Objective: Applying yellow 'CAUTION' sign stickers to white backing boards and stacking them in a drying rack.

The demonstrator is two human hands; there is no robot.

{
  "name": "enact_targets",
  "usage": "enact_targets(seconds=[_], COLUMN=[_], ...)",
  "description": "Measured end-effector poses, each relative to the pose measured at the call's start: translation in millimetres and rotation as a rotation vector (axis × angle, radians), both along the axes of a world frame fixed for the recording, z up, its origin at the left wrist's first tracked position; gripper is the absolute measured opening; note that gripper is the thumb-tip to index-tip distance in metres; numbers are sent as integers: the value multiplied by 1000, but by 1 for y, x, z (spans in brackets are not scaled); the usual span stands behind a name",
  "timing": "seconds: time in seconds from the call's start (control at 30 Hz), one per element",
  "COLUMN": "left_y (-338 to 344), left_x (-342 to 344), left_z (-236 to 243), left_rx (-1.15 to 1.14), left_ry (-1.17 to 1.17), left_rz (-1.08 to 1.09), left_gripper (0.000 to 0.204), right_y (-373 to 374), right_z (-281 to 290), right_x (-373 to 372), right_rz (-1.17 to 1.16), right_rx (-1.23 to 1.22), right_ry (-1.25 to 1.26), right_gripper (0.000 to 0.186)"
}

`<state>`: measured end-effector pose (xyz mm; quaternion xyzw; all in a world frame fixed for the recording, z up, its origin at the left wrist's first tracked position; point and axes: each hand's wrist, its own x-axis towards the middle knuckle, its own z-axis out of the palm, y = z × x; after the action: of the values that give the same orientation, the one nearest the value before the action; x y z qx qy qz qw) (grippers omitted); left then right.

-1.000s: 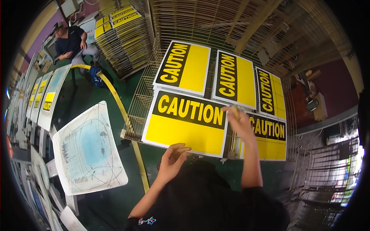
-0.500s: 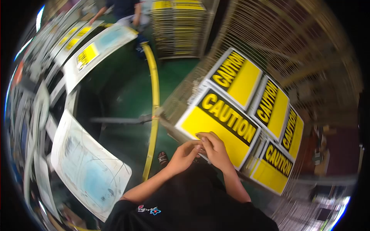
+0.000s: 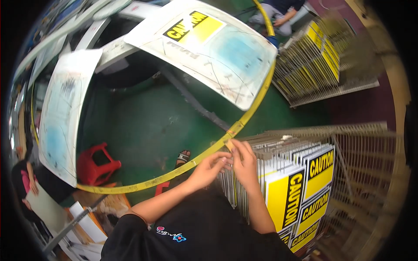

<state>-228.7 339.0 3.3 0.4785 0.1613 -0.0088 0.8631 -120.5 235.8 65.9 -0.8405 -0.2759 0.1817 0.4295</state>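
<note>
My right hand (image 3: 243,165) grips a small yellowish piece (image 3: 230,144) between thumb and fingers. Beside it, my left hand (image 3: 210,168) has loosely bent fingers, apart, reaching to the right hand with nothing visible in them. Below and right of both hands is a wire rack (image 3: 363,169) holding yellow-and-black signs (image 3: 318,174). A curved yellow band (image 3: 254,106) passes just beyond my fingers. Farther forward, a white platen (image 3: 230,87) carries a yellow-and-black sign (image 3: 204,28); another stained white platen (image 3: 67,117) sits to the left.
A red plastic stool (image 3: 98,163) is on the green floor (image 3: 130,117). A second rack of signs (image 3: 313,65) stands at upper right, beside a seated person (image 3: 281,15). Another person (image 3: 30,178) at lower left holds a pale board (image 3: 48,209). My sandalled foot (image 3: 183,158) shows below the band.
The view has swung left from the rack toward the white platens. My right hand has come back from over the signs to meet my left hand; both stay together.
</note>
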Motion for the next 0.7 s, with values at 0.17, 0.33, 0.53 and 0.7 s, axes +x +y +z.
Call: enact_targets(seconds=[0.17,0.33,0.53,0.7], left_y=[88,171,237,261], left_x=[-4,-12,-3,18], left_z=[-30,-53,-66,-73], left_rx=[-42,25,46,43], left_ry=[99,196,243,217], left_rz=[246,487,657,740], left_gripper=[30,29,31,30], right_y=[125,236,307,330], right_z=[-84,-141,-183,-197], right_x=[61,102,128,139], right_rz=[99,185,232,201], right_rx=[11,-2,-84,-121], right_ry=[-202,-309,-387,-412], right_gripper=[25,24,22,21])
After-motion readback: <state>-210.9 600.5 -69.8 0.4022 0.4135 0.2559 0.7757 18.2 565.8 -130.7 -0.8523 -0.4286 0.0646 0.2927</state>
